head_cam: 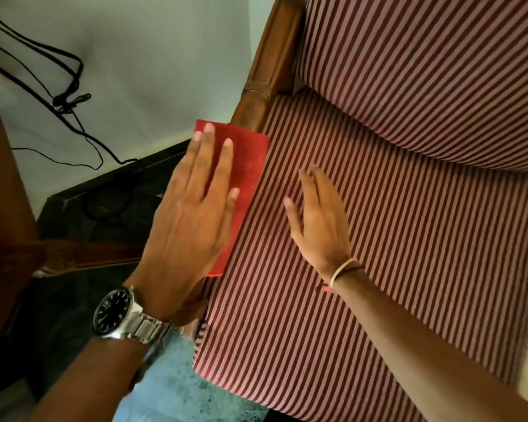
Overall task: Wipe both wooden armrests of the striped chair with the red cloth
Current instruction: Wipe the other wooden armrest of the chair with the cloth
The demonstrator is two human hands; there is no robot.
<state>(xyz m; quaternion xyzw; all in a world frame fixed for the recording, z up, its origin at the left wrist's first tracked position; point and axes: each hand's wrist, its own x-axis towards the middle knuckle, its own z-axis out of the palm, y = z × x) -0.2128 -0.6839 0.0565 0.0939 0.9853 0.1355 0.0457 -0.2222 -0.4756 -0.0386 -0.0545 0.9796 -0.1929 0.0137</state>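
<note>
The striped chair (393, 208) fills the right of the view, with red and white stripes on its seat and back cushion. Its left wooden armrest (269, 65) runs from the top centre down toward me. A folded red cloth (247, 159) lies flat on that armrest. My left hand (192, 214), with a watch on the wrist, presses flat on the cloth, fingers spread. My right hand (320, 220) hovers flat over the seat cushion, fingers together, holding nothing. The other armrest is out of view.
A white wall (134, 56) with dangling black cables (70, 95) stands behind the chair on the left. A dark box-like object (104, 202) sits on the floor below it. Wooden furniture (9, 193) borders the left edge.
</note>
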